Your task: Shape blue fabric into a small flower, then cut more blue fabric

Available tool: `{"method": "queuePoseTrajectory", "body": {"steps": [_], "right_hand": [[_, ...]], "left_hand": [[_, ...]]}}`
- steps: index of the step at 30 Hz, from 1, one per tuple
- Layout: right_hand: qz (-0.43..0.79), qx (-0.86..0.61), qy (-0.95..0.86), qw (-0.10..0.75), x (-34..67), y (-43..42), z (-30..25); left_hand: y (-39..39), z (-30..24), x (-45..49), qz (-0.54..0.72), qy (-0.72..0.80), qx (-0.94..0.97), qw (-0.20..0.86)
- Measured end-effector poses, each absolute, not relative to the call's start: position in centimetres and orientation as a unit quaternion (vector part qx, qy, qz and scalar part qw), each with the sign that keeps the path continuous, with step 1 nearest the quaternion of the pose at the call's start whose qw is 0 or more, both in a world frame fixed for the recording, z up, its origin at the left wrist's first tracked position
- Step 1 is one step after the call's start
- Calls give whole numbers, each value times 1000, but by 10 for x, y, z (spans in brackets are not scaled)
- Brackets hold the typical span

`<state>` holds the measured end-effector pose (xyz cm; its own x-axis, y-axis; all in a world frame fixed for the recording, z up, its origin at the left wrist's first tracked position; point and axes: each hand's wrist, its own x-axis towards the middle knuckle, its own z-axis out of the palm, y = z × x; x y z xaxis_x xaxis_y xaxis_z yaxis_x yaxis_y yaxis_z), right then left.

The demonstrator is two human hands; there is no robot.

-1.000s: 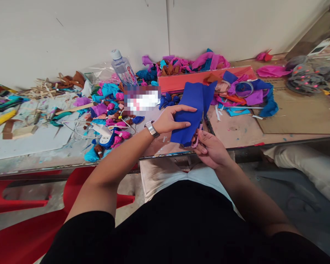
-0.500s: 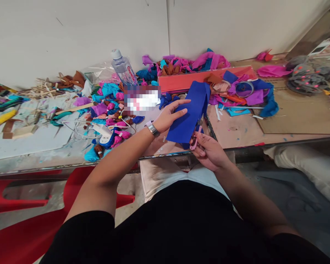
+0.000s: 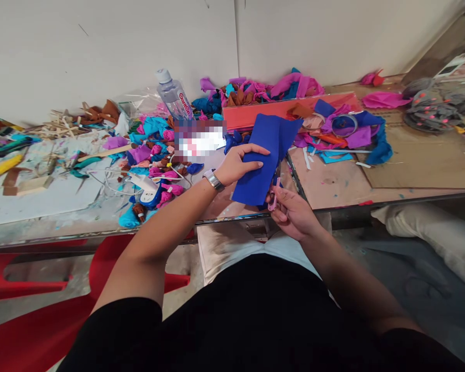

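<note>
A deep blue sheet (image 3: 261, 170), which looks like crepe paper or thin cloth, is held above the front of the table, one layer fanned out to the upper right. My left hand (image 3: 240, 164) is closed on its left side, with thumb and fingers on top and the other fingers hidden below. Beside its lower right edge, my right hand (image 3: 292, 212) grips pink-handled scissors (image 3: 272, 200). Their blades point up along the sheet and are mostly hidden, so how far they stand apart does not show.
Crumpled coloured pieces (image 3: 155, 129) cover the table on the left around a water bottle (image 3: 174, 95) and a power strip (image 3: 150, 195). Behind the sheet lies a coral-red strip stack (image 3: 256, 114). Tape rolls (image 3: 344, 125) and brown cardboard (image 3: 422, 155) lie right. Another person's leg (image 3: 422, 227) shows at right.
The right-hand layer of the blue sheet has swung outward to the right, and its lower end has dipped slightly. Both hands stay almost in place.
</note>
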<state>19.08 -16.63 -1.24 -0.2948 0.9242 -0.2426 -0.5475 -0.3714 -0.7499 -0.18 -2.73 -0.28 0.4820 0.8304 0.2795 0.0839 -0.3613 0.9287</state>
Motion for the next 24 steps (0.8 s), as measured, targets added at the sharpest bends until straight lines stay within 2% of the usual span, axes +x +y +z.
{"method": "queuePoseTrajectory", "body": {"steps": [8,17,24], "right_hand": [[746,-359,-275,489,192,-167,-10],[747,-358,-275,488,197,-172,-11],[752,-359,-269,483,207,-180,-10]], "left_hand": [[-26,1,-4,394,317,743,439],[-35,19,-10,357,314,807,350],[-46,37,-5,313,300,833,345]]}}
